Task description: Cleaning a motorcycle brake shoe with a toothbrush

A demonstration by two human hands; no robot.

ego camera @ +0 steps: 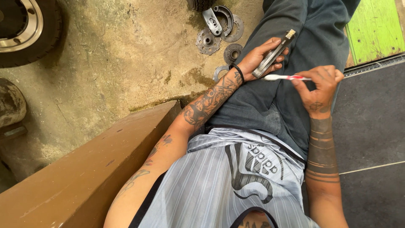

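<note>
My left hand (pixel 260 59) grips a long flat grey metal part (pixel 274 54) with a pale square end, held over my lap. My right hand (pixel 319 86) holds a white and red toothbrush (pixel 287 77) by its handle. The brush head points left and touches the lower end of the metal part. A black band circles my left wrist. Both forearms are tattooed. I sit in dark trousers and a grey striped shirt.
Several round metal parts (pixel 219 31) lie on the stained concrete floor (pixel 126 55) beyond my left hand. A tyre with a metal rim (pixel 25 29) sits at top left. A brown ledge (pixel 97 169) runs along my left side. Dark tiles (pixel 371 122) and a green board (pixel 373 27) lie to the right.
</note>
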